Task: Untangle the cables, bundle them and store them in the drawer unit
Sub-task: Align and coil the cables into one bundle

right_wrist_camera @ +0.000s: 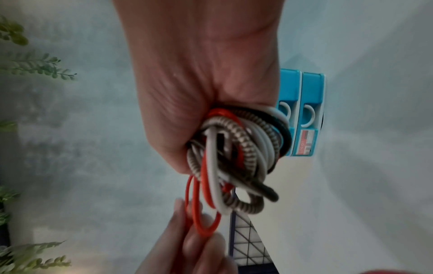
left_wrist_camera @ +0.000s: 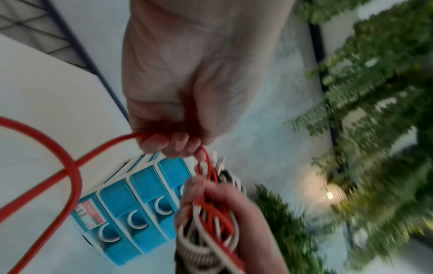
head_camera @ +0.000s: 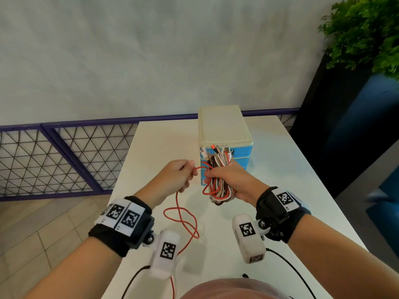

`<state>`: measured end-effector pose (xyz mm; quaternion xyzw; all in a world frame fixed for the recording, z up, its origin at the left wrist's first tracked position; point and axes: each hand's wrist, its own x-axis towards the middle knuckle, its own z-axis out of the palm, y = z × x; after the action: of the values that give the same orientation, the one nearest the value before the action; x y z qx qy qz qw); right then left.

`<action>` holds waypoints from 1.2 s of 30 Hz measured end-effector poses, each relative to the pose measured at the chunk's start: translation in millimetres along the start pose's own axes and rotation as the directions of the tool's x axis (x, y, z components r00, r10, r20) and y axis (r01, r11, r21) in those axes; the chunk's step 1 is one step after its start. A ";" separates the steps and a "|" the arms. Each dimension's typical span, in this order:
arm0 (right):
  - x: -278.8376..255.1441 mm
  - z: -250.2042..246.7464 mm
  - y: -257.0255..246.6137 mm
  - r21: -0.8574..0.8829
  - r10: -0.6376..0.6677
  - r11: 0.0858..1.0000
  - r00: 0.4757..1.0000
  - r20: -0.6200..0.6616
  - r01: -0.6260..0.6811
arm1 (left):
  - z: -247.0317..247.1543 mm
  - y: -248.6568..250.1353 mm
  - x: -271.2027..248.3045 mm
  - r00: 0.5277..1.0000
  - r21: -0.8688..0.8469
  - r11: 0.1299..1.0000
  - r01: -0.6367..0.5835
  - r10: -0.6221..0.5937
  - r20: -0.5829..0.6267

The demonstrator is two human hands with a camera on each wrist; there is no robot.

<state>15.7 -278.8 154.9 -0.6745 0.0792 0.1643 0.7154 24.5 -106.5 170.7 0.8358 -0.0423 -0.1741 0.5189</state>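
Note:
My right hand (head_camera: 224, 180) grips a folded bundle of cables (head_camera: 220, 190), white, braided, black and red, held upright in front of the blue drawer unit (head_camera: 237, 152). In the right wrist view the cable bundle (right_wrist_camera: 236, 153) fills my fist. My left hand (head_camera: 179, 175) pinches the red cable (head_camera: 185, 221) just left of the bundle; its loose length hangs down in loops over the white table (head_camera: 291, 180). In the left wrist view, my left fingers (left_wrist_camera: 171, 144) curl round the red cable (left_wrist_camera: 70, 166), and the drawer unit (left_wrist_camera: 131, 213) shows several shut blue drawers.
The drawer unit has a cream top (head_camera: 222, 126) and stands at the table's far middle. A purple mesh fence (head_camera: 64, 160) runs behind the table at left. A green plant (head_camera: 367, 33) in a dark planter stands at the far right. Black sensor wires (head_camera: 289, 268) trail from my wrists.

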 end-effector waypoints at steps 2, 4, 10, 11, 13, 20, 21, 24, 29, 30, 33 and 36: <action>3.0 -7.7 1.0 0.006 -0.019 1.000 0.996 -0.090 0.020 | -8.6 -2.6 -3.6 0.976 -0.290 0.937 0.195 -0.157 0.148; 6.6 -14.8 2.3 -0.040 -0.055 0.998 0.983 -0.177 0.049 | -12.3 -7.0 -6.6 0.941 -0.483 0.813 0.325 -0.224 0.255; 12.9 -1.1 11.9 -0.118 -0.132 0.987 0.972 -0.194 0.111 | 11.3 10.2 -9.6 0.956 -0.712 0.648 0.271 -0.095 0.278; 12.9 2.7 12.6 -0.123 -0.146 0.985 0.972 -0.185 0.125 | 16.8 14.1 -9.1 0.962 -0.689 0.685 0.238 -0.070 0.262; 10.8 7.9 11.6 -0.079 -0.159 0.986 0.971 -0.176 0.147 | 26.4 19.1 -8.6 0.972 -0.624 0.761 0.179 -0.040 0.230; 0.4 3.1 8.7 0.417 0.030 0.908 0.999 0.038 -0.044 | 37.3 16.8 -5.4 0.986 -0.645 0.748 0.158 -0.082 0.146; -2.8 2.7 6.3 0.448 0.039 0.891 0.995 0.094 -0.078 | 38.0 16.9 -5.4 0.986 -0.631 0.759 0.158 -0.089 0.141; -6.2 1.2 4.2 0.405 0.019 0.910 0.985 0.174 -0.089 | 39.5 16.2 -6.6 0.986 -0.594 0.789 0.156 -0.092 0.136; -1.7 -1.7 10.4 0.384 -0.032 0.921 0.974 0.223 -0.057 | 41.1 14.4 -9.2 0.986 -0.560 0.819 0.130 -0.048 0.158; -0.5 -3.2 11.8 0.376 -0.033 0.925 0.970 0.241 -0.062 | 42.1 13.9 -10.1 0.987 -0.542 0.832 0.117 -0.035 0.160; 1.2 -6.2 12.7 0.346 -0.032 0.936 0.966 0.255 -0.061 | 45.5 13.2 -11.5 0.988 -0.486 0.871 0.074 0.000 0.151; 2.4 -5.1 12.2 0.271 -0.015 0.962 0.985 0.169 -0.032 | 45.6 16.5 -11.5 0.987 -0.414 0.908 0.063 0.006 0.162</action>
<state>14.3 -283.1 142.2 -0.5526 0.0429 0.2117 0.8049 0.3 -150.1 169.8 0.6894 -0.0334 -0.2532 0.6779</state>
